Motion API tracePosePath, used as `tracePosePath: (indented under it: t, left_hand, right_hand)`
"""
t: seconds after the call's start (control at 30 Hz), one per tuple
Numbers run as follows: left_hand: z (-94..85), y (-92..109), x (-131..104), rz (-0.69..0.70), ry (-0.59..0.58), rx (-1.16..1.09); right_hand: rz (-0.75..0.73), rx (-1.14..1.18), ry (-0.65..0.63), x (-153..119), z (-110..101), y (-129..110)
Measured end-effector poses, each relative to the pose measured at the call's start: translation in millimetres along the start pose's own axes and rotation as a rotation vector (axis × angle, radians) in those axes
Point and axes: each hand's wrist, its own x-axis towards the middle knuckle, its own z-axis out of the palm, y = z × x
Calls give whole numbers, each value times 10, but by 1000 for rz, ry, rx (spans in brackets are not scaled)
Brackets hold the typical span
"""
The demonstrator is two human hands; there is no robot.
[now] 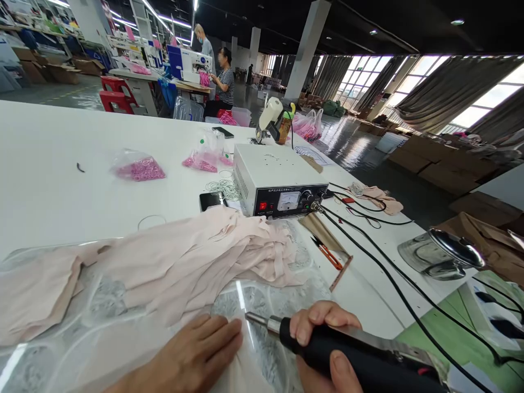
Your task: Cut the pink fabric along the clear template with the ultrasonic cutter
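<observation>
Right hand point(321, 316) wrapped around a thick black cylindrical handpiece point(372, 355), fingers over the top, thumb along the near side. Its slim silver metal tip point(256, 319) points left, just beside the left hand's fingertips; cannot tell whether it touches the cloth below.

Left hand point(200, 349) palm down, fingers straight and close together, on pale pink thin fabric point(245, 376). Thumb hidden; cannot tell if any cloth is pinched beneath.

Beyond both hands: long heap of pale pink fabric pieces point(176, 262), overlapping, spread across a clear plastic sheet with grey patterned panels point(231, 300) on a white tabletop point(53, 136).

Behind the heap's right end, a cream metal control box point(282, 164), black front with red switch and white dial. Silver connector point(316, 207) at its lower right corner; black cables run from that side toward lower right.

Right of heap: orange-handled snips point(329, 256). Farther right, clear glass mug with shiny lid point(429, 256). Left of box, dark phone point(213, 201); farther back, clear bag of pink bits point(141, 168).

Background: person in striped top point(225, 84) seated at a white-and-blue sewing machine point(192, 64).
</observation>
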Motion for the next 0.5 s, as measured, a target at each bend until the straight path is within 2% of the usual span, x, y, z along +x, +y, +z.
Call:
tracePosePath:
  t: [0.5]
  left_hand:
    - [32,-3,-26,18,4,18]
  right_hand:
    - [7,-26,4,17,10,6]
